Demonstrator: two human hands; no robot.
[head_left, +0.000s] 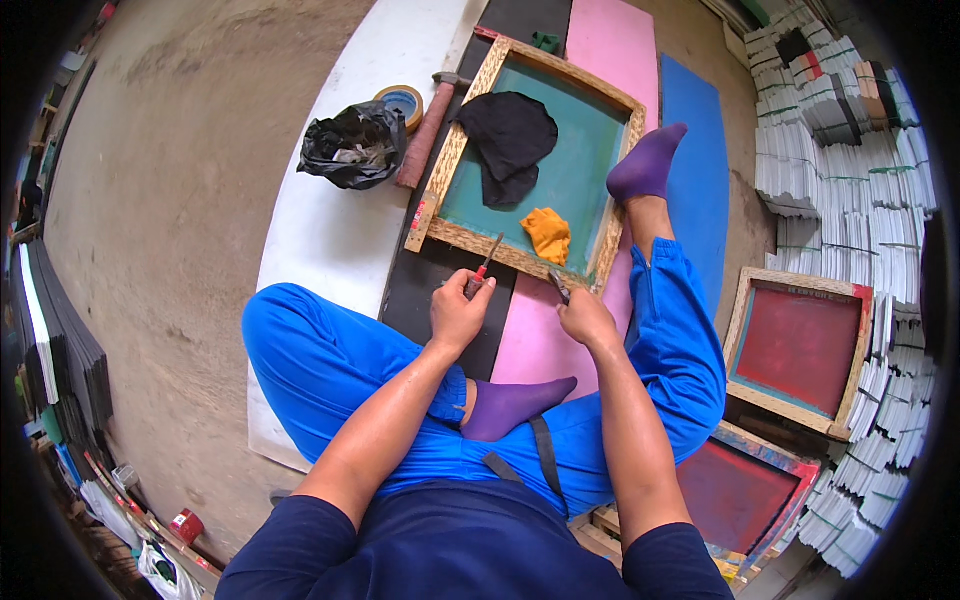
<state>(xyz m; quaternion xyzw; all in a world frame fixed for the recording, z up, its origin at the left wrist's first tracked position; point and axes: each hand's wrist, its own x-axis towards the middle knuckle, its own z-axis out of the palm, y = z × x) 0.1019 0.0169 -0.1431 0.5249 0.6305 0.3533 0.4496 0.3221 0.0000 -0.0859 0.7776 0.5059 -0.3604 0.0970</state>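
A wooden screen-printing frame (470,238) with green mesh lies in front of me. My left hand (459,312) is closed round the red handle of a screwdriver (487,262), its shaft pointing up toward the frame's near edge. Just right of it, my right hand (588,318) is closed on a dark metal tool that looks like pliers (559,284), tip at the near rail. On the mesh lie a black cloth (510,140) and, close to the near rail, a crumpled orange cloth (547,235). Whether the tools touch the wood I cannot tell.
Left of the frame are a hammer (428,135), a tape roll (409,101) and a black plastic bag (352,148). White (320,235), pink (612,35) and blue (692,130) sheets lie underneath. At right stand red-mesh frames (741,378) and stacked white bundles (850,200).
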